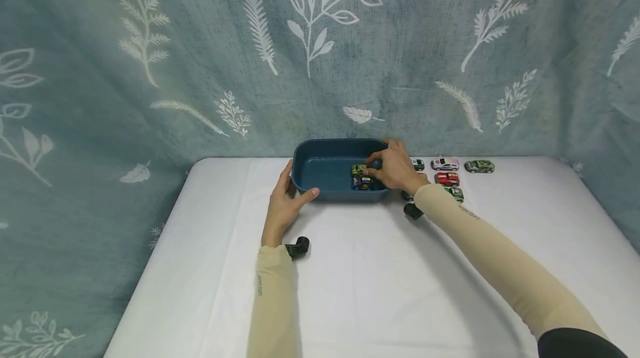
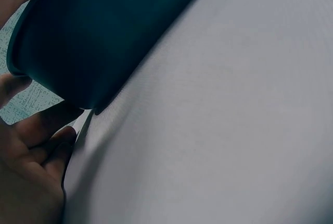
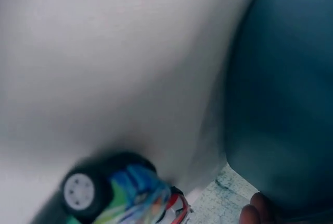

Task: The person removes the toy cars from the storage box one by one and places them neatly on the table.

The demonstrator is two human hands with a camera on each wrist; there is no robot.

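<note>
From the head view, a dark blue tub (image 1: 320,172) stands at the far side of the white tabletop (image 1: 375,280), with the left hand (image 1: 286,202) steadying its near-left corner, thumb against the wall and fingers around the end. The right hand (image 1: 395,166) reaches over the right rim, its grip closed around a yellow-green toy car (image 1: 358,169) low inside the tub, just above a blue toy car (image 1: 362,182) already lying on the bottom. So two cars appear to be in, and about five toy cars (image 1: 450,178) are left on the tabletop just right of the tub. In the left wrist view, the tub's dark wall (image 2: 99,36) fills the top left, with the fingers (image 2: 36,146) curled against its lower edge. The right wrist view is blurred: the tub wall (image 3: 281,94) stands at right, and a loose multicoloured car (image 3: 119,193) lies on the cloth beside it.
</note>
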